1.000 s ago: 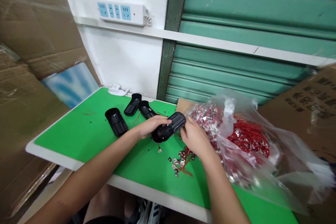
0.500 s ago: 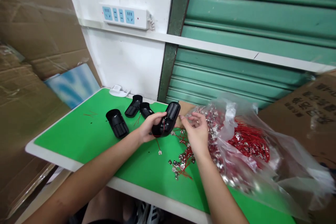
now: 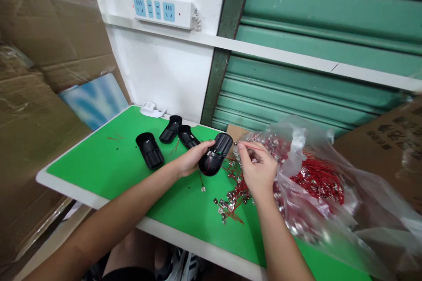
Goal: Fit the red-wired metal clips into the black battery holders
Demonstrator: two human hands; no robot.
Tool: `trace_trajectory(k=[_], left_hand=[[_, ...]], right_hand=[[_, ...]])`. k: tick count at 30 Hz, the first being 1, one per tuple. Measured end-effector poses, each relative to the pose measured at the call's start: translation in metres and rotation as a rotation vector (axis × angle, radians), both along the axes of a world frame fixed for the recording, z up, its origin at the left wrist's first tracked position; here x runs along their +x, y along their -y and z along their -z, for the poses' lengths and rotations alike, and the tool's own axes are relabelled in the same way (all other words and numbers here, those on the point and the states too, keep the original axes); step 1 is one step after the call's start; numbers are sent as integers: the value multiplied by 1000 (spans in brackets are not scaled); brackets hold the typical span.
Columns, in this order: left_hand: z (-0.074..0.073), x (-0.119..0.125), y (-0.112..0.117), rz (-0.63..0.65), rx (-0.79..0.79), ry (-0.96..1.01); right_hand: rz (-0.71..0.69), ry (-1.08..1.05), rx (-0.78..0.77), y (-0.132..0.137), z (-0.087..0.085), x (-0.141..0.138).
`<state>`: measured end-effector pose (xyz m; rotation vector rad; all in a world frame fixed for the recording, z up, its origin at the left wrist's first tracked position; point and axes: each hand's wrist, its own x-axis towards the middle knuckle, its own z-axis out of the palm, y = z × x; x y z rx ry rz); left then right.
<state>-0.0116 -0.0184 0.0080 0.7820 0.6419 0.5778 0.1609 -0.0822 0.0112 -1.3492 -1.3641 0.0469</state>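
Observation:
My left hand grips a glossy black plastic housing with a slotted battery compartment, tilted above the table. A thin red wire and a small metal piece show inside it. Just right of the housing, my right hand pinches a red-wired battery contact; its metal end points toward the housing, and the wire runs back over the fingers. Below and beside this hand lies a loose pile of metal contacts with red wires. One single contact rests on the green tabletop under the housing.
More black housings lie on the green table to the left. A clear plastic bag full of red-wired contacts spreads over the right side. Cardboard boxes flank the table, and a power strip is on the wall.
My right hand has shifted slightly right and turned, and the red wire and metal end now show at its fingertips. The housing has tilted a little in my left hand.

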Motion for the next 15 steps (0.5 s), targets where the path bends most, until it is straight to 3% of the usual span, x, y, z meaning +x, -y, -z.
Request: trace_trajectory(k=[5,15], left_hand=[[9,-2,-6,46,90,-19],[16,-6,-8,129,80,-12]], right_hand=[[-262,285,-77,6,-10,1],[-302,415,-144,4,1,0]])
